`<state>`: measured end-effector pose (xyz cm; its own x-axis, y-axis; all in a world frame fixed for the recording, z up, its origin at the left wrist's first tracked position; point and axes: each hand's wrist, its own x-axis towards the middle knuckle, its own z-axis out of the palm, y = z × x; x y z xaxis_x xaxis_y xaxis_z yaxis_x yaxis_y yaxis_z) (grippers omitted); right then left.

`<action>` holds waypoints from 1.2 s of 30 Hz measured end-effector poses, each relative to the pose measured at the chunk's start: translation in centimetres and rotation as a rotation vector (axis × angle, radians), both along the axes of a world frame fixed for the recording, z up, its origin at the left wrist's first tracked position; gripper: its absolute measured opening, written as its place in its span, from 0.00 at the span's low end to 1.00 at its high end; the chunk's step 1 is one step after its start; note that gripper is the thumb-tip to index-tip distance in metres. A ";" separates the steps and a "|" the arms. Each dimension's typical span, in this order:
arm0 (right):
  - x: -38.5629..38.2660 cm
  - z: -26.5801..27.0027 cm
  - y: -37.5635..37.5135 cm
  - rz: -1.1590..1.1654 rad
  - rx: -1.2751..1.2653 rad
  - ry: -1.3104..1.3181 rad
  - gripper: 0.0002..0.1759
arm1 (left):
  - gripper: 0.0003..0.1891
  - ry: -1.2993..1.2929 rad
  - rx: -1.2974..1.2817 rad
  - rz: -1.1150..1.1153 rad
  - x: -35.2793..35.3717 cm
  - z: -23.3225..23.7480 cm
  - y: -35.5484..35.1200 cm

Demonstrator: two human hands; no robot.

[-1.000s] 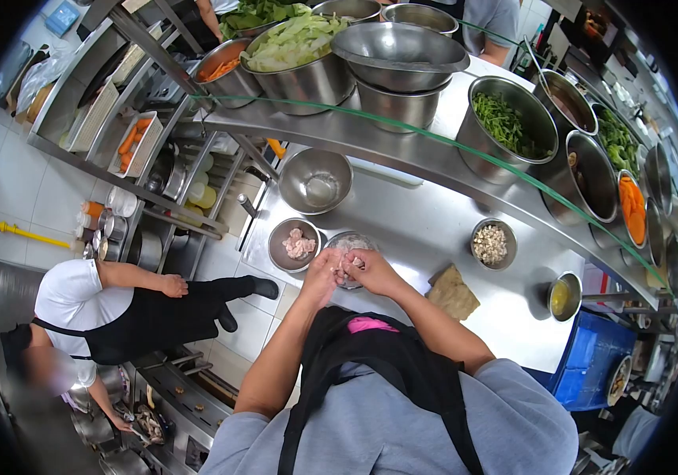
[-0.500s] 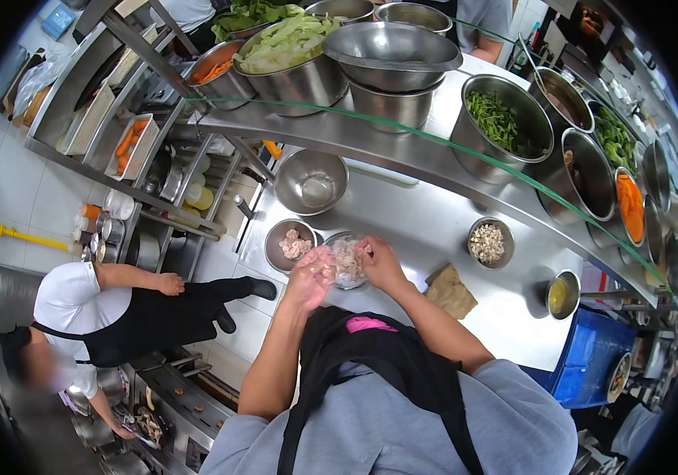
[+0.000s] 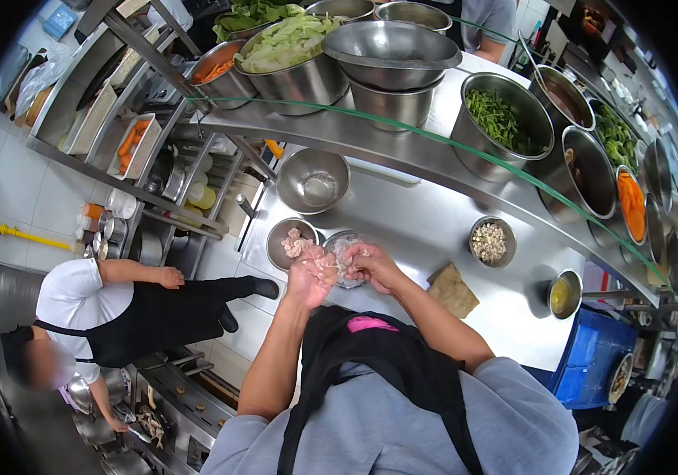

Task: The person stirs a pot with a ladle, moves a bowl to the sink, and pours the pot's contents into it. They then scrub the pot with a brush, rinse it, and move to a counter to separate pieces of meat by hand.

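My left hand (image 3: 310, 283), fingers curled, cups wet, pale pink raw pieces (image 3: 325, 266) that look like peeled shrimp or meat. Just right of it, my right hand (image 3: 376, 269) is pinched, and what its fingertips hold is too small to name. Both hands are over a steel bowl (image 3: 344, 285) with whitish, wet contents (image 3: 342, 245), partly covered by my fingers. A second steel bowl (image 3: 275, 253), holding more of the pink pieces (image 3: 296, 241), stands close by on the left. Behind it sits a larger steel bowl (image 3: 313, 181) with a wet-looking bottom.
On the steel table (image 3: 426, 202) are a bowl of chopped pale pieces (image 3: 488, 241), a folded brown cloth (image 3: 453, 291) and a small pot of yellow liquid (image 3: 563, 295). An overhead shelf (image 3: 339, 131) bears vegetable pots. At left, a person (image 3: 86, 309) works by a stove.
My right hand has lowered slightly and shifted toward my left hand. More pink pieces show in my left hand. The person at the stove has moved the pan's contents a little.
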<state>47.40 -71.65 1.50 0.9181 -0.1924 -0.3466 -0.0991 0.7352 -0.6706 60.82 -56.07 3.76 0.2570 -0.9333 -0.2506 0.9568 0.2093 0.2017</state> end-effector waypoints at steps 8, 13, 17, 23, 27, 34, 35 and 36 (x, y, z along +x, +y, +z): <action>0.5 -0.1 1.0 0.005 -0.334 0.148 0.09 | 0.08 -0.462 0.367 0.178 -2.9 1.0 -1.8; 0.3 0.1 1.1 0.083 -0.376 0.147 0.11 | 0.07 -0.703 0.487 0.113 -3.6 0.4 -1.3; -0.2 0.6 -0.3 0.101 -0.349 0.061 0.15 | 0.07 -0.698 0.560 0.201 3.0 -5.3 1.7; -1.1 0.5 -3.2 -0.084 -0.161 0.155 0.10 | 0.13 -1.689 1.073 -0.084 10.7 -6.6 3.4; -1.3 -0.9 -3.8 -0.140 -0.104 0.145 0.09 | 0.22 -2.068 1.254 -0.491 8.4 -1.4 2.1; -2.4 -2.0 -3.7 -0.195 -0.173 0.251 0.13 | 0.20 -2.331 0.838 -0.359 4.8 -0.8 -1.4; -2.2 -2.1 -3.4 -0.189 -0.304 0.292 0.13 | 0.20 -2.199 0.782 -0.529 3.2 -0.5 -2.6; -1.9 -2.4 -3.1 -0.182 -0.437 0.331 0.14 | 0.19 -2.219 0.822 -0.470 1.1 -0.7 -3.6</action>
